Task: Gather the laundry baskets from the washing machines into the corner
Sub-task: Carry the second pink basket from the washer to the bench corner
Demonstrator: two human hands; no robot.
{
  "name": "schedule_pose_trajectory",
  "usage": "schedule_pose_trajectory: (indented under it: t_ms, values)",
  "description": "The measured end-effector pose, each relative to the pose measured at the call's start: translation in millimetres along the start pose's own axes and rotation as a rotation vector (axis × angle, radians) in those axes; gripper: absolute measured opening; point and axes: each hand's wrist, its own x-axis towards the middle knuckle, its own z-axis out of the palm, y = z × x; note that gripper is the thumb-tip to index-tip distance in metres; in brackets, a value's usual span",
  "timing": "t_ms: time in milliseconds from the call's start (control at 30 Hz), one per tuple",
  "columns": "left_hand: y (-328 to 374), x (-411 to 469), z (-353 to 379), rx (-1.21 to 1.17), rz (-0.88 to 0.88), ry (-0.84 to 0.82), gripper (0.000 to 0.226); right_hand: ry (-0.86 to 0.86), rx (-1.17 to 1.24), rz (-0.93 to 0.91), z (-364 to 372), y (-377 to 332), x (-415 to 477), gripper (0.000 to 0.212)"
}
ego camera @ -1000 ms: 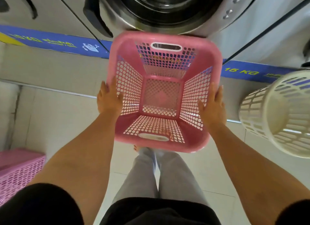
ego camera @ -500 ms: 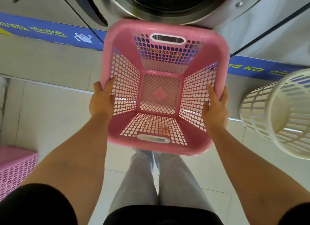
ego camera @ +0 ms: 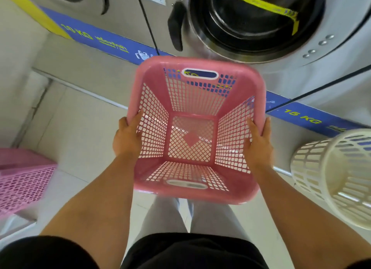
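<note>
I hold a square pink laundry basket [ego camera: 152,78] with lattice walls and white handle slots in the air, in front of a washing machine [ego camera: 259,22]. The basket is empty. My left hand [ego camera: 126,138] grips its left rim, thumb inside. My right hand [ego camera: 259,144] grips the right rim the same way. A second pink basket [ego camera: 22,178] stands on the floor at the left edge. A round cream-white basket [ego camera: 339,176] sits at the right edge.
Steel washing machines with round doors line the far side on a raised step, with a blue strip [ego camera: 104,41] marked 10 KG and 15 KG. The floor [ego camera: 80,132] is pale tile. My legs in grey trousers show below the basket.
The pink basket has come up and away from the machine, held in both hands. The view has tilted up, so more of the machine door shows.
</note>
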Motion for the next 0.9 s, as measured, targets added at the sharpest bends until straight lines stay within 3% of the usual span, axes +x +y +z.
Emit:
schedule_pose_trajectory:
  t_ms: [400, 900]
  values:
    - [-169, -70, -75, -0.205, -0.217, 0.178, 0.064, -0.025, -0.072, -0.381, 14, -161, -59, 0.067]
    - [-416, -162, -150, -0.283, -0.48, 0.542, 0.071, -0.039, 0.007, -0.81, 121, -387, -192, 0.066]
